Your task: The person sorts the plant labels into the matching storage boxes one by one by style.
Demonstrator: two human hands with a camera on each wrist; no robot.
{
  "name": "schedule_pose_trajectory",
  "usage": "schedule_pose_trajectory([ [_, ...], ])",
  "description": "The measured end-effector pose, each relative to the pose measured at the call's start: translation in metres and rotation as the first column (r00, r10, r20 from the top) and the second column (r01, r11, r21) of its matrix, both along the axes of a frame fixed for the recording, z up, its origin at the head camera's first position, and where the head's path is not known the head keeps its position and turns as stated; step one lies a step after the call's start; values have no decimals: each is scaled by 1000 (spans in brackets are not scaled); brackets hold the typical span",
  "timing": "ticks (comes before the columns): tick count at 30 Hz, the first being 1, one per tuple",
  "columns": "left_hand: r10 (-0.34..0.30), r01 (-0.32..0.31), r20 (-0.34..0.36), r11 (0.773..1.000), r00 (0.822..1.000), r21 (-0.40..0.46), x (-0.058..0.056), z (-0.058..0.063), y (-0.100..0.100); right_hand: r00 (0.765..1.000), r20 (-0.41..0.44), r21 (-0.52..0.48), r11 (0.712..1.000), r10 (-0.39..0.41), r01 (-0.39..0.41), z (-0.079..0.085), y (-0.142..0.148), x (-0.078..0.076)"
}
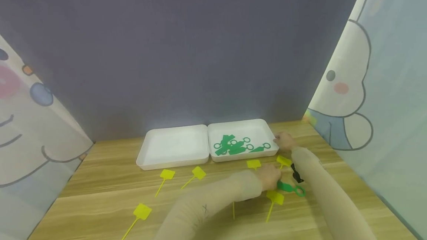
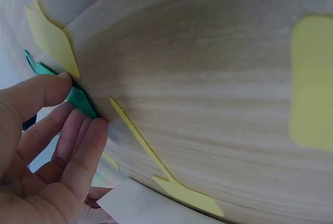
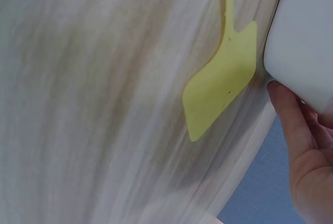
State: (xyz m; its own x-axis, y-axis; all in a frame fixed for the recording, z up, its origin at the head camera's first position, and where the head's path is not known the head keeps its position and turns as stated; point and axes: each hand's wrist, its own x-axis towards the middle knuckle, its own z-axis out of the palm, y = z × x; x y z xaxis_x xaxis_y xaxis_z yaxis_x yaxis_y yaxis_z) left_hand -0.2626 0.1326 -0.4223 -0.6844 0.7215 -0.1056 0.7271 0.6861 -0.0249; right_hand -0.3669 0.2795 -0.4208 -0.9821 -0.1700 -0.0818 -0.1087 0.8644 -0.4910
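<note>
My left hand (image 1: 268,176) is low over the table, pinching the flat end of a green ring tag (image 1: 286,186) between thumb and fingers. In the left wrist view the green body shows between the fingertips of that hand (image 2: 57,146). The tag's ring points right. Farther back, my right hand (image 1: 284,142) holds the right side of the right white tray (image 1: 245,157), fingers along its outer wall in the right wrist view. Several green ring tags (image 1: 237,150) lie piled in that tray. A yellow tag (image 3: 223,83) rests on the table near the right hand.
A second white tray (image 1: 175,164), with nothing in it, adjoins the first on the left. Yellow tags with thin tails, such as one yellow tag (image 1: 142,211), are scattered over the wooden table (image 1: 110,180). Something small and black (image 1: 296,174) lies beside the right forearm. A grey panel (image 1: 186,47) stands behind.
</note>
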Motion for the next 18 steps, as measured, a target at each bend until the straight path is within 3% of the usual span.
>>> schedule_pose_trajectory([
  [18,-51,47,45,995,998,84,-11,6,-18,999,37,-70,998,-4,7,-3,1,0],
])
